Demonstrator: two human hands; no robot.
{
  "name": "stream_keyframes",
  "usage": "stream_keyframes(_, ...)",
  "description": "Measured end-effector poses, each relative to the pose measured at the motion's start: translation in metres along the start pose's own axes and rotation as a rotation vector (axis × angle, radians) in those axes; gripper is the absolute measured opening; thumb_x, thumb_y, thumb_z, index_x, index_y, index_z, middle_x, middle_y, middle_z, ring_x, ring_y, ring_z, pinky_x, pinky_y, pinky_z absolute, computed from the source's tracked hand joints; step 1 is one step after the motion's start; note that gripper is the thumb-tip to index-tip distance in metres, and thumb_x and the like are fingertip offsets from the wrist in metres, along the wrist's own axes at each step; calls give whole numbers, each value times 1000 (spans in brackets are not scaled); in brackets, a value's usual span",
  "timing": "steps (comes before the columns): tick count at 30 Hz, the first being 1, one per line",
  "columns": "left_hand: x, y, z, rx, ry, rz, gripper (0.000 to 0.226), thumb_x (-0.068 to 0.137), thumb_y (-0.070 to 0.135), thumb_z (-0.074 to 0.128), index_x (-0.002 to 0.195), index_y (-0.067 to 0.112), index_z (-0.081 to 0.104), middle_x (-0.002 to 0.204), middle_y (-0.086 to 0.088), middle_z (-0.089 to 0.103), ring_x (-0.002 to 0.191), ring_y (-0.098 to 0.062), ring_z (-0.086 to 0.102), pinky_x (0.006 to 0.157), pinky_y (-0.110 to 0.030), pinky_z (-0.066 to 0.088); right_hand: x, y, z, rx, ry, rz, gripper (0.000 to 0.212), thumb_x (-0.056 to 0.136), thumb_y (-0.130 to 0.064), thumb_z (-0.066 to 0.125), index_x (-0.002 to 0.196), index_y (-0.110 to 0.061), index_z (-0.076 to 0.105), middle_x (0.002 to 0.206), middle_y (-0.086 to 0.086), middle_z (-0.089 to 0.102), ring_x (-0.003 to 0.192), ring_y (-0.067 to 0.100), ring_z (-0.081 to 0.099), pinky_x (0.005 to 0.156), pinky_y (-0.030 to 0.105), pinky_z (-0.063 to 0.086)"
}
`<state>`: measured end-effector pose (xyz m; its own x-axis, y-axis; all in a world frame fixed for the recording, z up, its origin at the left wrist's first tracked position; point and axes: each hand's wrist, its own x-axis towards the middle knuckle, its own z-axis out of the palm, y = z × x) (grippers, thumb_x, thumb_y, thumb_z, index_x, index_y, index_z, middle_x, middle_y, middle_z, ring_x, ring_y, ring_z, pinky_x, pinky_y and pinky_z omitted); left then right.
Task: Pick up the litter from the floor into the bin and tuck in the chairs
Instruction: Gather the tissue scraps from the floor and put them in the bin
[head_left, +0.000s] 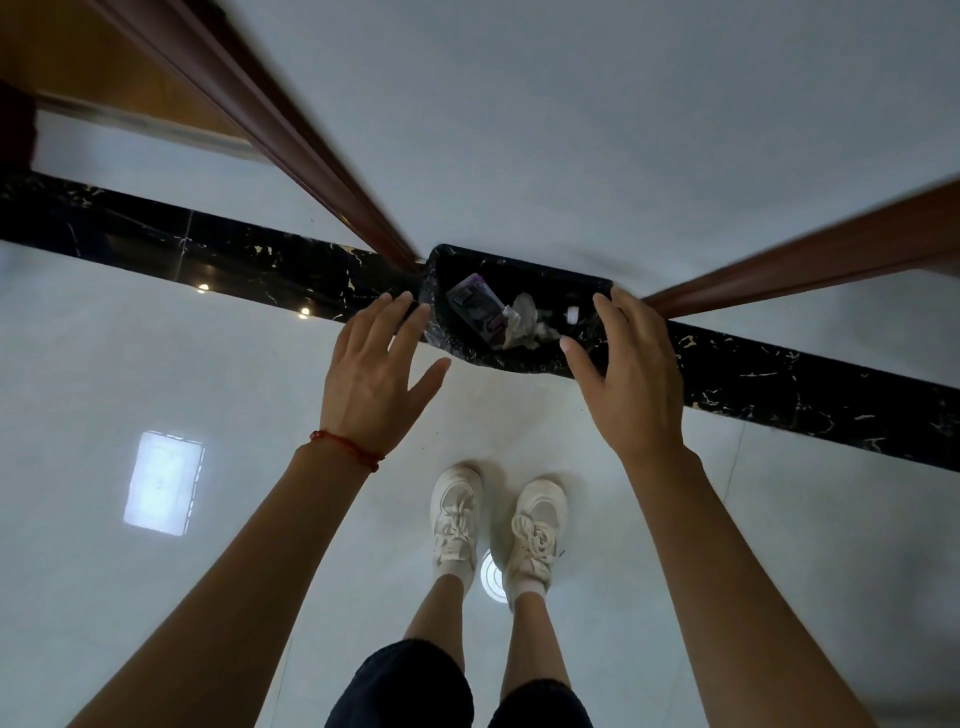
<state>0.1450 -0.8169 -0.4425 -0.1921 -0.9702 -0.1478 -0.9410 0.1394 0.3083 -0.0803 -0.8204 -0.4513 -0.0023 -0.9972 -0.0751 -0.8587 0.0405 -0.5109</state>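
A black bin (524, 265) lined with a black bag stands on the floor against a wall corner, seen from straight above. Inside lie a purple-and-grey wrapper (475, 306) and crumpled white paper (524, 322). My left hand (376, 369) hovers over the bin's left rim with fingers spread and straight, holding nothing. My right hand (631, 364) reaches to the bin's right rim, fingers extended, its thumb over the near edge; whether it touches the rim I cannot tell.
Dark red-brown wooden trims (291, 135) run along the wall on both sides of the corner behind the bin. A black marble strip (208, 249) crosses the glossy pale floor. My feet in white sneakers (496, 525) stand just before the bin.
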Motion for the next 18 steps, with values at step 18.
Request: stream_keyframes(18, -58, 88, -202, 22, 54, 10, 58, 84, 39, 50, 121, -5, 55, 123, -26, 56, 116, -41, 50, 94, -53, 40, -68, -65, -236, -113, 157, 26, 48, 85, -26, 63, 122, 2, 52, 127, 23, 52, 119, 37, 47, 95, 48, 40)
